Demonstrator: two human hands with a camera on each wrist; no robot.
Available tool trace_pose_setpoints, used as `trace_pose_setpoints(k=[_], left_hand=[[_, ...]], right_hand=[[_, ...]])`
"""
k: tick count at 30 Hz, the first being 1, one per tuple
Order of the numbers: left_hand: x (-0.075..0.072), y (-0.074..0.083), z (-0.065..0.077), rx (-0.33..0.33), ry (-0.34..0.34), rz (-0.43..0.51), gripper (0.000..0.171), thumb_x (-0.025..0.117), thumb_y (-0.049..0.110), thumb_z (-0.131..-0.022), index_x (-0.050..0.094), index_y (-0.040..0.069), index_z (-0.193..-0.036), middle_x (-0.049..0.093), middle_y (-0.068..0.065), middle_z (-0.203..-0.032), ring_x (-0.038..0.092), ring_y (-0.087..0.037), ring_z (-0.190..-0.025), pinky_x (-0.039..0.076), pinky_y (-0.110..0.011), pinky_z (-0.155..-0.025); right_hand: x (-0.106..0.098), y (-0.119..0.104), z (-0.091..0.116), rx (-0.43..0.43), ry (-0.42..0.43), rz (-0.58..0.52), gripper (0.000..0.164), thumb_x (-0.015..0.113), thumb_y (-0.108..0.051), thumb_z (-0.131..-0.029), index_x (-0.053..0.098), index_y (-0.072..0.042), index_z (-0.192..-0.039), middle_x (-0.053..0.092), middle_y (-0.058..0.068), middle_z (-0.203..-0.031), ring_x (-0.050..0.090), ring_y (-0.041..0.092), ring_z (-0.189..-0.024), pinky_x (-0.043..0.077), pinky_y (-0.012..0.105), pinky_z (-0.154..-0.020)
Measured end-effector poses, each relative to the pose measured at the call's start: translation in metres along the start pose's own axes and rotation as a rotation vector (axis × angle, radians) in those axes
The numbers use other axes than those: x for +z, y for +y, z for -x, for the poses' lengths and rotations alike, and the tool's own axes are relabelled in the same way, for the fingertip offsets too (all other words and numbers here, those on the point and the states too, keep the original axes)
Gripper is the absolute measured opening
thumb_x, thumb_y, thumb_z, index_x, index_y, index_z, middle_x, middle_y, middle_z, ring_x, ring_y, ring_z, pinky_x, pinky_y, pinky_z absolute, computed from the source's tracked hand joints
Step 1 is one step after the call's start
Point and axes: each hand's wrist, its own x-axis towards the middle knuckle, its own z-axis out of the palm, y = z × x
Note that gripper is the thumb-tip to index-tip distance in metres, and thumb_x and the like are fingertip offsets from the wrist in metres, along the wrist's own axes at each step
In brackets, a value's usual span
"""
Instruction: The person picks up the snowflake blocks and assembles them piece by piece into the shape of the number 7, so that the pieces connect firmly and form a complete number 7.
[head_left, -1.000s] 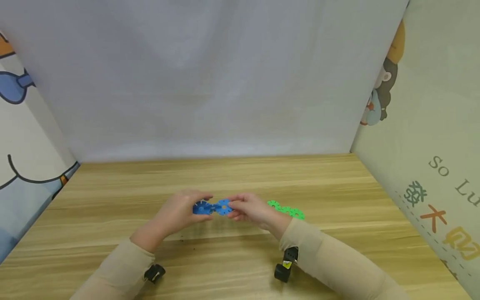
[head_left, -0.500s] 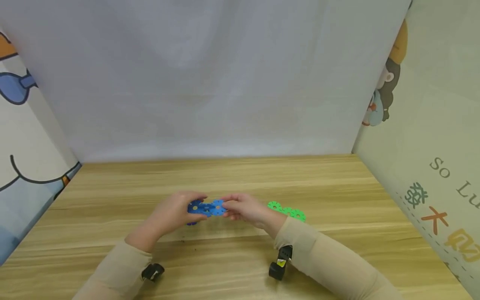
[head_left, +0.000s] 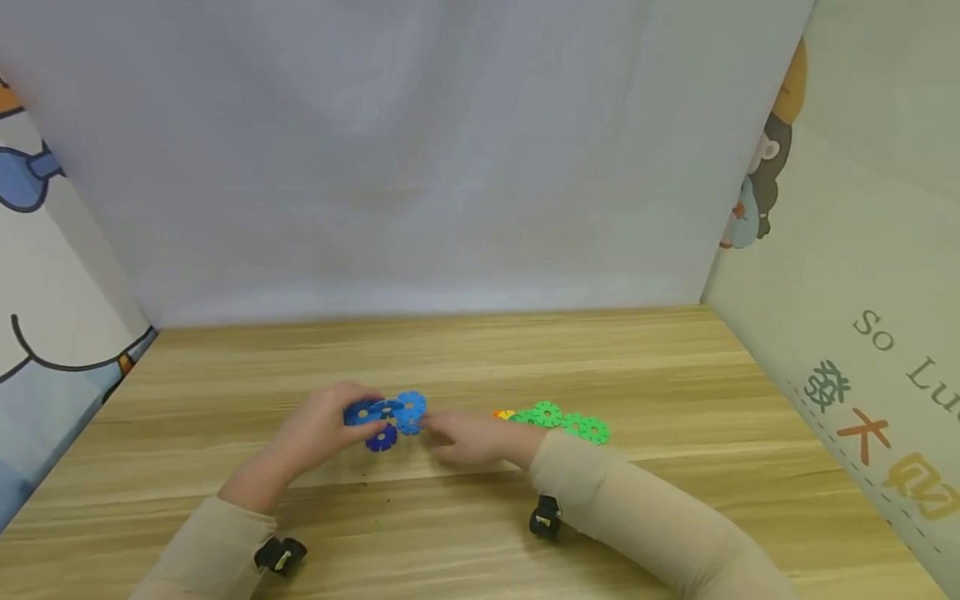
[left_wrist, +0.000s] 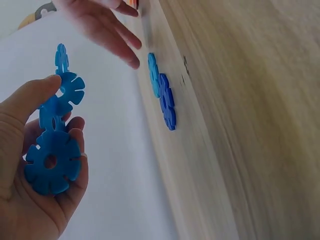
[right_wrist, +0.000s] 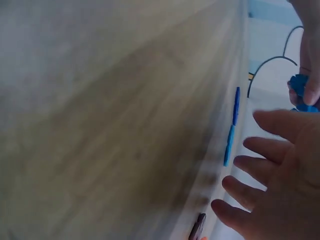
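A joined chain of blue notched plastic discs (left_wrist: 52, 162) is gripped between the thumb and fingers of my left hand (head_left: 318, 429), raised off the table. On the tabletop below lie a dark blue disc (left_wrist: 167, 102) and a lighter blue disc (left_wrist: 153, 75), edge to edge. My right hand (head_left: 468, 437) is beside the lighter disc in the head view. In the right wrist view its fingers (right_wrist: 267, 170) are spread, with nothing held. The left palm and fingers cover part of the chain in the head view.
Several green notched discs (head_left: 575, 424) lie on the wooden table (head_left: 480, 517) to the right, with a yellow-orange disc (head_left: 506, 414) partly behind the right forearm. A pale cloth (head_left: 420, 167) hangs along the back edge.
My right hand has let go of the chain's end and moved left and down toward the loose discs. My left hand has shifted left with the chain, bringing the dark blue disc into fuller view.
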Motion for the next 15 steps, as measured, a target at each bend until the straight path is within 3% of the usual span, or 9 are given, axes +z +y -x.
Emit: trace_pose_setpoints(k=[2,5,11,15], left_hand=[[0.002,0.001,-0.001,-0.002,-0.003,-0.002,0.035,0.074,0.023,-0.080,0.067,0.002,-0.108,0.066,-0.011,-0.105,0.061,-0.030,-0.098,0.048,-0.045,-0.085],[0.006,0.004,-0.004,0.000,-0.004,-0.005,0.037,0.074,0.025,-0.080,0.067,0.003,-0.108,0.066,-0.010,-0.104,0.061,-0.029,-0.097,0.049,-0.045,-0.084],[0.013,0.012,-0.008,0.005,0.001,0.045,0.034,0.073,0.022,-0.080,0.067,0.004,-0.109,0.066,-0.008,-0.100,0.061,-0.023,-0.090,0.050,-0.041,-0.077],[0.019,0.017,-0.012,0.033,0.003,0.081,0.035,0.072,0.021,-0.081,0.066,0.005,-0.112,0.065,-0.008,-0.103,0.061,-0.025,-0.093,0.050,-0.042,-0.080]], right_hand=[[0.001,0.000,0.003,-0.026,-0.042,0.094,0.050,0.054,-0.022,-0.094,0.042,-0.003,-0.139,0.033,0.012,-0.147,0.030,0.027,-0.134,0.022,0.033,-0.109],[0.000,0.001,0.012,-0.007,-0.071,0.125,0.050,0.055,-0.025,-0.094,0.043,-0.006,-0.139,0.033,0.010,-0.147,0.029,0.026,-0.135,0.022,0.033,-0.109],[-0.003,0.008,0.027,0.052,0.038,0.181,0.043,0.063,-0.019,-0.087,0.055,-0.005,-0.127,0.054,0.009,-0.130,0.049,0.022,-0.120,0.037,0.030,-0.101],[-0.001,0.017,0.031,0.116,0.088,0.210,0.046,0.068,-0.022,-0.083,0.058,-0.006,-0.126,0.060,0.006,-0.117,0.057,0.019,-0.105,0.045,0.029,-0.089]])
